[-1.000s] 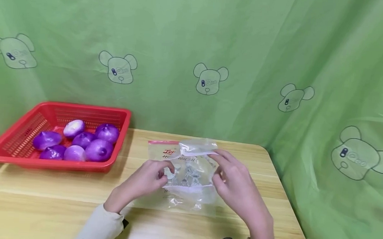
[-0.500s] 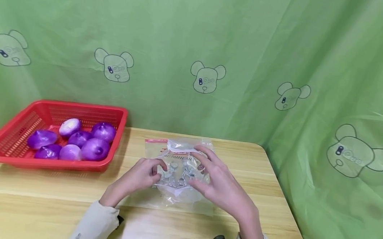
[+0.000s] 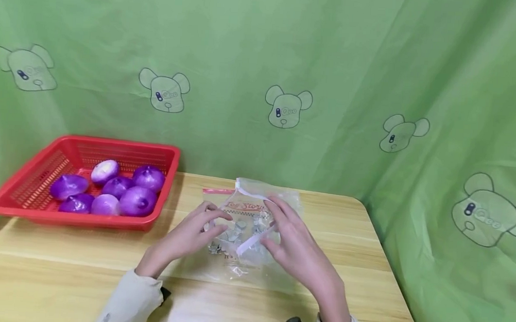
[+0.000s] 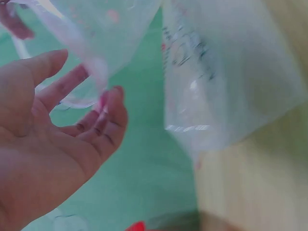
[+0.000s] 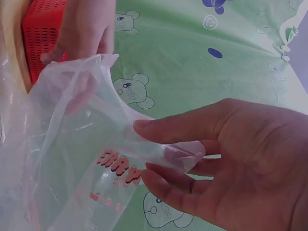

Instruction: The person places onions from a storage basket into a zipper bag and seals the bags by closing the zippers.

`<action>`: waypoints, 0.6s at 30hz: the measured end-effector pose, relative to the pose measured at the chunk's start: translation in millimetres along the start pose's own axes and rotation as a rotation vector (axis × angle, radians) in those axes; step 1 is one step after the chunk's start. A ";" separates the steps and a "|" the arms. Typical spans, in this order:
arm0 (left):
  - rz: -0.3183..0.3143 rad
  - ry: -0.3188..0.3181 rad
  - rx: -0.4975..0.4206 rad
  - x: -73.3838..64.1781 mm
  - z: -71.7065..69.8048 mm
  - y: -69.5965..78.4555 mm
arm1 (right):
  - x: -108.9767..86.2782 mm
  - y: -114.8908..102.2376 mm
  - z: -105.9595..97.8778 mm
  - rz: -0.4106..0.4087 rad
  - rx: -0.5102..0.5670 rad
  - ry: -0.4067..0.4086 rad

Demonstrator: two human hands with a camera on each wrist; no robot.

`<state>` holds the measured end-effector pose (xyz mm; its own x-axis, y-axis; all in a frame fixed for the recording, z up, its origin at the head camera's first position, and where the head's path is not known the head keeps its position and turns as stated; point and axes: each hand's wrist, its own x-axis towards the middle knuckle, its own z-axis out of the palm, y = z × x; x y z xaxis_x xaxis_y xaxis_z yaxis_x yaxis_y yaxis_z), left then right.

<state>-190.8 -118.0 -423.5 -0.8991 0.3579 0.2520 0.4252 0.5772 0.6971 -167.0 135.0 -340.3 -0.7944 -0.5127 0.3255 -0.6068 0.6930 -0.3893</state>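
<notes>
A clear plastic zip bag [image 3: 250,244] with a white strip along its mouth is held spread over the table between the two hands. My left hand [image 3: 195,228] is at the left side of the mouth, its fingers loosely bent and touching the rim; in the left wrist view the bag's edge [image 4: 96,67] meets its fingers. My right hand [image 3: 295,241] has its fingers spread at the right side of the mouth. The right wrist view shows the bag's corner [image 5: 185,156] between thumb and fingers, with red lettering below. Grey patterns show through the plastic.
Beneath lies another clear bag [image 3: 212,191] with a red top strip, flat on the wooden table [image 3: 344,272]. A red perforated basket [image 3: 159,209] holding several purple onions [image 3: 138,201] stands at left. A green curtain [image 3: 229,43] with bear-head prints hangs behind and at right.
The bag's mouth has changed shape: its far left corner now rises, and the near strip has swung to a slant. My right hand has gone from bent fingers to a wider spread.
</notes>
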 end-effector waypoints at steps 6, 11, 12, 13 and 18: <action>0.030 0.110 0.100 -7.1 -23.0 13.8 | 19.5 -3.1 1.8 -0.006 0.004 0.024; 0.027 0.208 0.114 -11.9 -41.0 16.0 | 24.2 -3.8 2.6 0.019 0.028 0.024; 0.025 0.229 0.120 -13.0 -45.1 14.9 | 24.2 -3.5 3.4 0.025 0.026 0.024; 0.025 0.251 0.128 -13.7 -49.3 13.1 | 24.2 -2.9 4.2 0.029 0.024 0.027; -0.003 0.372 0.193 -19.6 -71.0 2.7 | 24.1 0.8 6.6 0.033 0.030 0.056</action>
<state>-179.5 -175.5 -378.8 -0.8617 0.0871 0.4999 0.4022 0.7178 0.5683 -186.8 119.9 -338.4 -0.8116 -0.4604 0.3596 -0.5818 0.6929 -0.4260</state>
